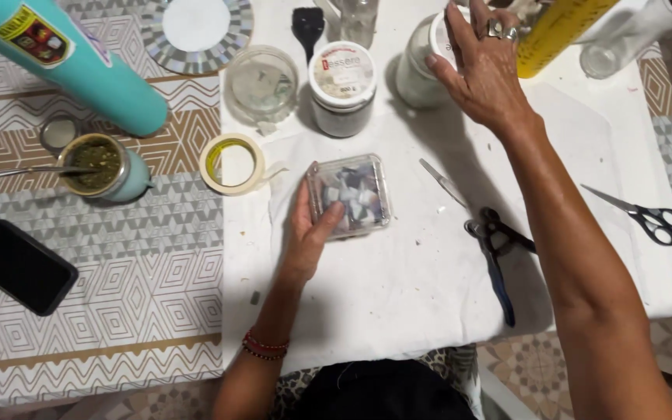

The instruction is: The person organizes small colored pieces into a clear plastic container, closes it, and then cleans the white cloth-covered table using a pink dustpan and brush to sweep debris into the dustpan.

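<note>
Two hands at work, and we start at the grips: our left hand clasps the small clear plastic box of mosaic tile pieces by its left edge, thumb on top, fingers underneath, box resting on the white cloth near the table's middle. We judge that box light but rattly, with thin slick walls that flex, so holding across the edges with the lid kept level looks safest; loose tiles would spill if it tips. Our right hand reaches out with fingers spread over the white jar at the far side, touching or just above its rim; we cannot tell if it has closed on it. Between the two stands a white-lidded dark jar, with a clear round glass container just beside it. Left of the box lies a roll of masking tape. Right of it, blue-handled nippers, and black-handled scissors well apart. On the patterned tablecloth sits a black phone and a teal cup.
</note>
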